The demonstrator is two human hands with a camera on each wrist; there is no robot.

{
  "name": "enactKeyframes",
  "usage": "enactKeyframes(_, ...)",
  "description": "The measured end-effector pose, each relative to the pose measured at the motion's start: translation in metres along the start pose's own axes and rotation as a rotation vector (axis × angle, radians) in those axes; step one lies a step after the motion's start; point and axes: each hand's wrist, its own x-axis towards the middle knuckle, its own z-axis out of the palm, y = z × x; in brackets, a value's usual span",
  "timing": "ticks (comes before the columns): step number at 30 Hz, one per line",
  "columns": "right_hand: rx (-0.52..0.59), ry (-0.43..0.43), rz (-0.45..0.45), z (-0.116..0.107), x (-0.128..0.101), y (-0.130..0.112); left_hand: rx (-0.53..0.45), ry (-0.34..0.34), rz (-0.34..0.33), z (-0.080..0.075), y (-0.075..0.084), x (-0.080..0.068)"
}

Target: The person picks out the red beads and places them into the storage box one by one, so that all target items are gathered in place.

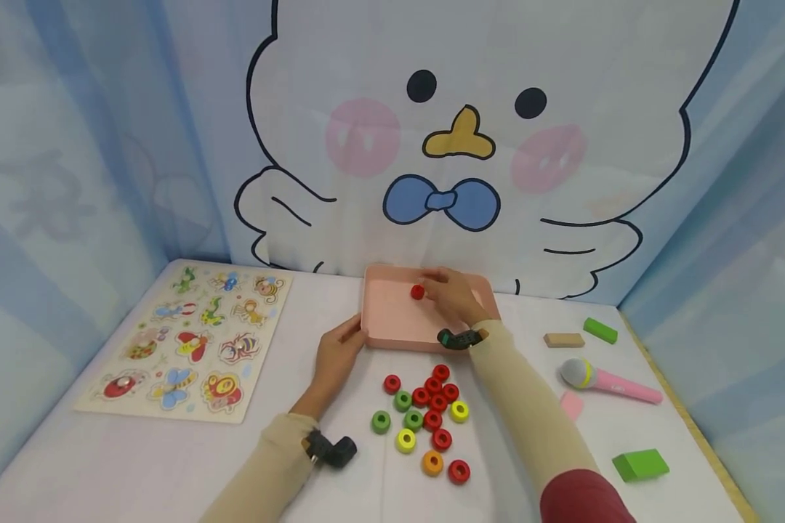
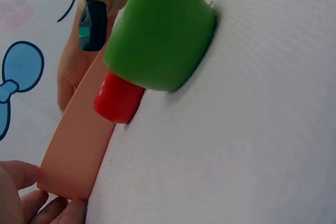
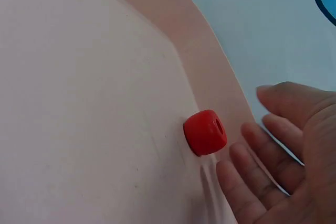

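Note:
A pink tray (image 1: 392, 330) lies at the back of the table. My left hand (image 1: 339, 352) holds it at the near left corner; in the left wrist view the fingertips (image 2: 31, 198) meet the corner of its wall. Inside the tray is one red bead (image 3: 205, 132), barrel-shaped with a hole, close to the wall. My right hand (image 1: 454, 294) is over the tray beside this bead, its fingers (image 3: 247, 161) spread and loosely bent with nothing between them. In front of the tray lie several loose beads: red (image 1: 432, 420), green (image 1: 381, 422), yellow (image 1: 405, 441) and one orange (image 1: 432, 463).
On the left lies a puzzle board (image 1: 248, 392) with insect pictures. To the right are a pink toy microphone (image 1: 618, 383), a green block (image 1: 641, 465), a smaller green block (image 1: 600, 330), a wooden block (image 1: 564, 340) and a pink piece (image 1: 571, 404). A printed curtain (image 1: 340, 240) hangs behind the tray.

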Motion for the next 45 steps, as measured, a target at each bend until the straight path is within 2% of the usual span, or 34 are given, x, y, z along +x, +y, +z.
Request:
enactKeyframes(2, 0.032, 0.033, -0.024, -0.009, -0.006, -0.008, -0.010, -0.007, 0.006, 0.002, 0.002, 0.002)
enactKeyframes(6, 0.165, 0.076, -0.112, -0.023, -0.019, -0.021, -0.034, -0.008, 0.009, 0.003, 0.006, 0.005)
enactKeyframes(11, 0.252, 0.057, -0.180, -0.031, -0.059, -0.022, -0.043, -0.005, 0.002, 0.001, 0.005, 0.004)
enactKeyframes(18, 0.171, -0.016, -0.194, -0.033, -0.134, 0.010, -0.054, -0.025, -0.006, 0.000, 0.003, 0.002)
enactKeyframes(23, 0.109, -0.079, -0.185, -0.026, -0.169, 0.039, -0.039, -0.025, -0.011, 0.000, 0.005, 0.002)
enactKeyframes(27, 0.075, -0.149, -0.202, -0.015, -0.181, 0.055, -0.045, -0.017, -0.024, 0.000, 0.007, -0.001)
enactKeyframes(32, 0.068, -0.199, -0.237, -0.005, -0.187, 0.059, -0.062, -0.039, -0.052, 0.002, 0.008, -0.004)
enactKeyframes(45, 0.073, -0.141, -0.254, 0.004, -0.190, 0.061, -0.047, -0.030, -0.040, 0.002, 0.009, -0.004)
